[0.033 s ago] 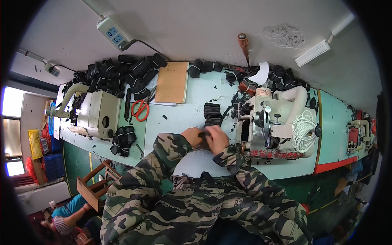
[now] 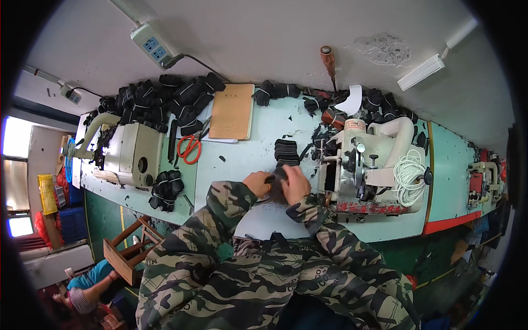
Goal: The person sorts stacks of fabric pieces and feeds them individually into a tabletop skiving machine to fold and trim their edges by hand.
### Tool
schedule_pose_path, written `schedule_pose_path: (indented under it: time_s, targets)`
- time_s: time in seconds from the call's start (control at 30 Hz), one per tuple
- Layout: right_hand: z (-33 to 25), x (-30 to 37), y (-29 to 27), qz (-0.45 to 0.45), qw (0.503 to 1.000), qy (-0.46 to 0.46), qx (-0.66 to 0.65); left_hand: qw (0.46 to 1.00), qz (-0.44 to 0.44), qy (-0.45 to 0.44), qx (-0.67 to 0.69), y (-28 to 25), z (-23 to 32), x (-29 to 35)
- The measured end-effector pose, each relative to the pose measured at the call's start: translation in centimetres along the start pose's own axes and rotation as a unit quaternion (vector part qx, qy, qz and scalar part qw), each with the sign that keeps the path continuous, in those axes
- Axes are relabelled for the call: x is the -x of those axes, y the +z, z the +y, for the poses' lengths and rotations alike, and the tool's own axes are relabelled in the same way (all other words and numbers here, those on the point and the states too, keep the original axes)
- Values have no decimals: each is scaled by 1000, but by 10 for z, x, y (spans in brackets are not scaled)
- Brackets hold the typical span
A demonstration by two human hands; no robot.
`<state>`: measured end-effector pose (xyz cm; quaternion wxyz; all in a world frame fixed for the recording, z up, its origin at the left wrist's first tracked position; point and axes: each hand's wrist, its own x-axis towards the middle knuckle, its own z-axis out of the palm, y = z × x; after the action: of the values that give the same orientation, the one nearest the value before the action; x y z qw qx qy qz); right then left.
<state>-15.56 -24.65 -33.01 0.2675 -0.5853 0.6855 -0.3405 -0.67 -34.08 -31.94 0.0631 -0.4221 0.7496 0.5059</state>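
Fabric stack [image 2: 285,151] lies at twelve o'clock from the nearer right hand [image 2: 295,185] (grip unclear), long axis twelve-to-six. Left hand [image 2: 257,183] holds black piece [image 2: 269,180].

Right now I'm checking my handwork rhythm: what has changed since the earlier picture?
The bare right hand has shifted slightly right, away from the bare left hand, baring more of the dark, soft-looking piece between them; no clear grab or release. The row of black fabric pieces and the red-handled metal scissors stayed put.
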Motion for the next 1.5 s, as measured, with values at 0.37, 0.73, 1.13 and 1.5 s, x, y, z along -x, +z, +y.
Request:
schedule_pose_path:
  time_s: [0.37,0.73,1.13,1.5]
  targets:
    - [-2,-20,0,-2,968,175,178,939,241,-92,228,42,-6,13]
    - [-21,-3,10,-16,994,75,75,920,273,-84,269,68,-13,0]
    - [-46,25,-52,-96,978,13,-182,818,53,0,573,45,39,73]
    - [-68,51,-91,2,986,-112,-124,810,72,7,582,57,83,107]
